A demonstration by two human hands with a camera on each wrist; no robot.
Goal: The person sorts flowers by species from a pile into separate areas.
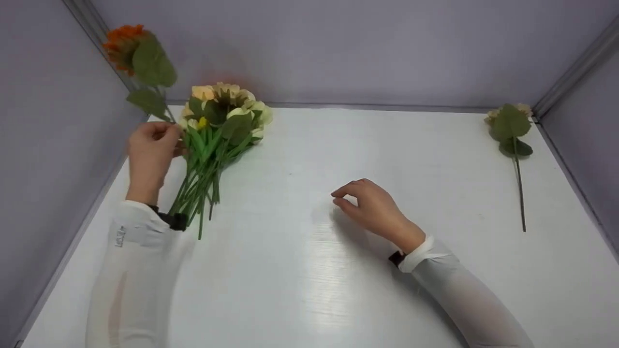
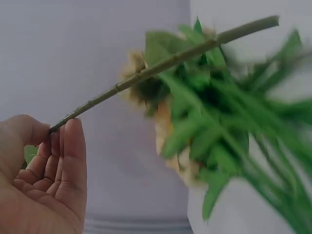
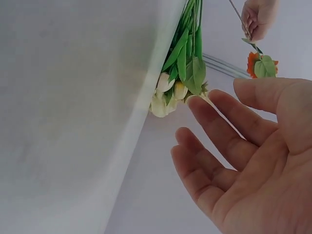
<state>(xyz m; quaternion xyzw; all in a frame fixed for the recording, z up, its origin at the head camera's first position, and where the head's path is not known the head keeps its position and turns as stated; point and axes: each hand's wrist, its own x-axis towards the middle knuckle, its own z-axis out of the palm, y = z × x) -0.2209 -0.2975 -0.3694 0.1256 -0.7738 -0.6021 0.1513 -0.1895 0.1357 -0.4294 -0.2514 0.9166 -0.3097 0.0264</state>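
Fingers (image 2: pixel 74 146) and thumb of the left hand (image 1: pixel 152 154) pinch the green stem (image 2: pixel 146 73) of a broad-leaved orange flower (image 1: pixel 154 63) over the far left corner of the white bench (image 1: pixel 435 164), beside a bunch of cream-and-yellow flowers (image 1: pixel 205 150). The right hand (image 1: pixel 375 208) hovers between the side edges, thumb and fingertips apart. A pale, round-leaved flower (image 1: pixel 512 123) lies near the far right corner.

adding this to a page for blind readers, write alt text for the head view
A person's left hand holds up an orange flower beside a bunch of mostly pale flowers on a white table. The empty right hand hovers near the middle, and a single leafy flower lies at the right.
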